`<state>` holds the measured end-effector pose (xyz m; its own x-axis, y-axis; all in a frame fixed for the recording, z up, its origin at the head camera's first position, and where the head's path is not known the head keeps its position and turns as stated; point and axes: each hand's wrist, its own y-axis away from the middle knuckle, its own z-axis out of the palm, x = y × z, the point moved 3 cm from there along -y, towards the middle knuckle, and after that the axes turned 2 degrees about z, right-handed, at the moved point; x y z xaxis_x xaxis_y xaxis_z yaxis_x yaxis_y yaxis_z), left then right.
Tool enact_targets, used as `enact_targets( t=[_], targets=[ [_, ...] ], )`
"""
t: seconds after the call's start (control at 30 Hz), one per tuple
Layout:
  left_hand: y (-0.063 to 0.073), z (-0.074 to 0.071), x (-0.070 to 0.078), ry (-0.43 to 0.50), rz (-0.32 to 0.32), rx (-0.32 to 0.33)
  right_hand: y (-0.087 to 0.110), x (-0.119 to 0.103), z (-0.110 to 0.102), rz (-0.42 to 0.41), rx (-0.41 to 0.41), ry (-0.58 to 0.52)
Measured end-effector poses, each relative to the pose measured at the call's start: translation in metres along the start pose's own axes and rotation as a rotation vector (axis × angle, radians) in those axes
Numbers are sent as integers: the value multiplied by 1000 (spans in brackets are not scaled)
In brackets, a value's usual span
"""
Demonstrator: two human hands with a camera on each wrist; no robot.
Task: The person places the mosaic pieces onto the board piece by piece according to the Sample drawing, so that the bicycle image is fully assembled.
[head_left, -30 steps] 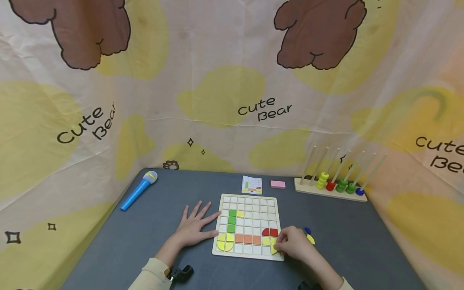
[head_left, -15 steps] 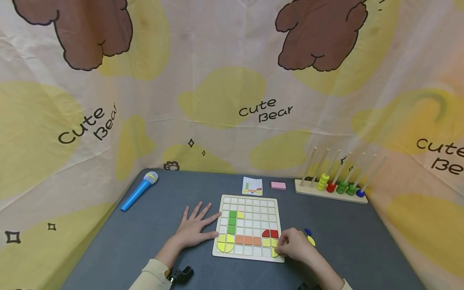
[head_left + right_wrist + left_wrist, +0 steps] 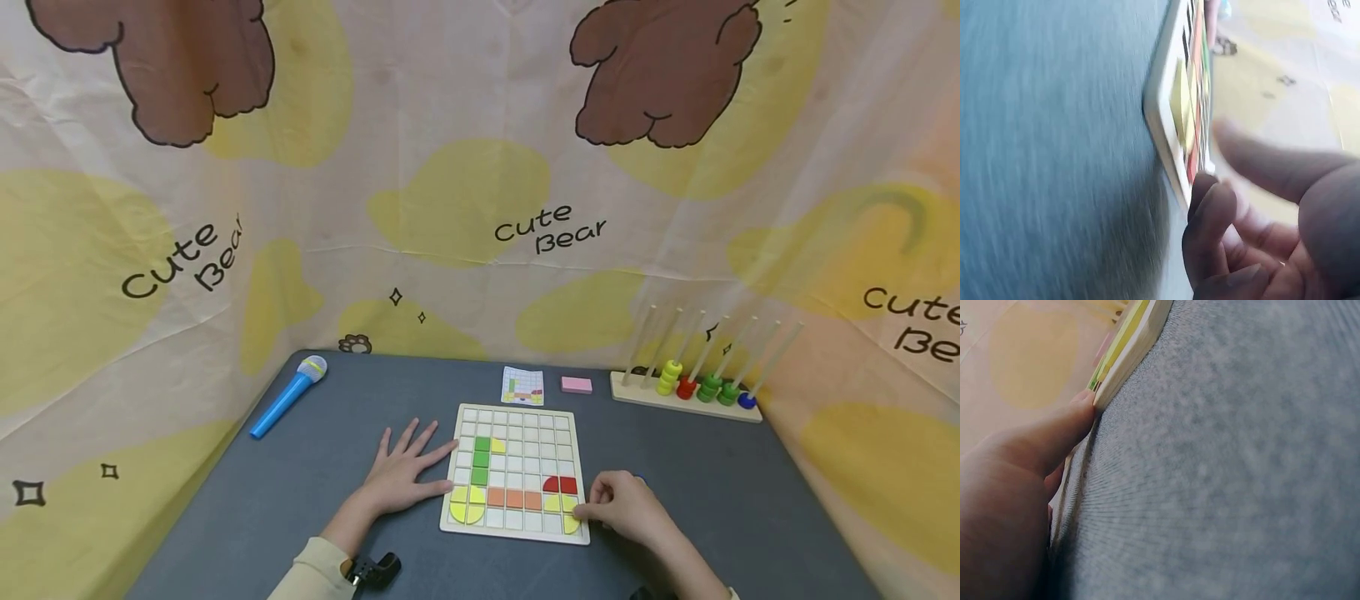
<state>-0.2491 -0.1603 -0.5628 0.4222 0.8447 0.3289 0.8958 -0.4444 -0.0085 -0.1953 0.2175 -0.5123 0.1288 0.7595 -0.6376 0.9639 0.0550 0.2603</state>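
A wooden grid board (image 3: 517, 533) with white cells lies on the dark table. Spread fingers of my left hand (image 3: 397, 479) rest at its left edge; the left wrist view has the thumb (image 3: 1079, 419) against that edge. Close to the lower right corner is my right hand (image 3: 628, 506), fingers bent, the fingertips right beside a yellow quarter-circle tile (image 3: 571, 525) set in a corner cell. In the right wrist view the thumb (image 3: 1266, 162) stands apart from the curled fingers, with nothing between them. Green tiles (image 3: 481, 457), orange tiles (image 3: 513, 499) and red tiles (image 3: 567, 485) fill other cells.
Behind the board lie a pattern card (image 3: 522, 387) and a pink block (image 3: 576, 385). A peg abacus (image 3: 690, 398) with coloured beads stands back right; a blue toy microphone (image 3: 288, 398) lies back left. A blue piece (image 3: 640, 478) is mostly hidden behind my right hand.
My right hand has drawn slightly right, off the yellow quarter-circle tile, which now sits in the corner cell. It now covers the loose yellow piece beside it. My left hand stays put.
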Motion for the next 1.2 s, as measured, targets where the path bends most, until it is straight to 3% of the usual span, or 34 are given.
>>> enact_targets(
  t=[0.4,0.63,0.93,1.2],
  targets=[
    [1,-1,0,-2,5,0,2,26,-34,6,86,20],
    [1,0,0,2,16,3,3,48,-46,-19,119,113],
    [2,-4,2,12,18,2,2,64,-51,6,121,155],
    [2,-5,3,2,12,2,1,60,-48,-21,144,185]
  ],
)
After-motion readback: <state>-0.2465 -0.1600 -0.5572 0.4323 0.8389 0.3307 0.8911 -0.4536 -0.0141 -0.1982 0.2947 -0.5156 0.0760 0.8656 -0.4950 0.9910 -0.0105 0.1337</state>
